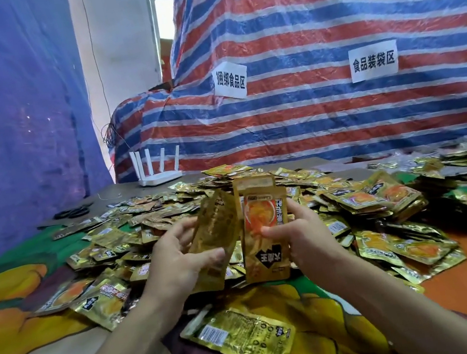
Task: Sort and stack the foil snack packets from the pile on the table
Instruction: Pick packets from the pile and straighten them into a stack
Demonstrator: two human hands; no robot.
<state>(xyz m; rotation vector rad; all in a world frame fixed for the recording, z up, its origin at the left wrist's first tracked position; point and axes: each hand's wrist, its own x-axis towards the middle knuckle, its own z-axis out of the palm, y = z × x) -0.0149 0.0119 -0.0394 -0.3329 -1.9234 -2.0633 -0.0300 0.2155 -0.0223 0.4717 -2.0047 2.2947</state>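
Progress: early, by my reading. The pile of foil packets spreads over the counter from 9 o'clock through 12 to 3 o'clock of the hands. It lies loose and overlapping, with fronts and backs mixed. Nearly all of it looks unsorted.

Left hand: fingers and thumb curl round a single gold packet, held upright with its back to the camera and leaning toward 1 o'clock.

Right hand: the thumb pinches a small stack with an orange front showing. At least one more packet sits behind it, its top edge poking out at 12 o'clock. The gold packet's edge is just beside this stack; I cannot tell if they touch. Likely step: adding it to the stack.

A lone packet lies back up at 6 o'clock on the patterned cloth, apart from the pile.

A tidier clump at 2 o'clock may be finished stacks; I cannot be sure.

Containers: no box, tray or bag in view. The lot held in the right hand is the only clearly gathered one.

Also present: a router at 11 o'clock and scissors at 10 o'clock.
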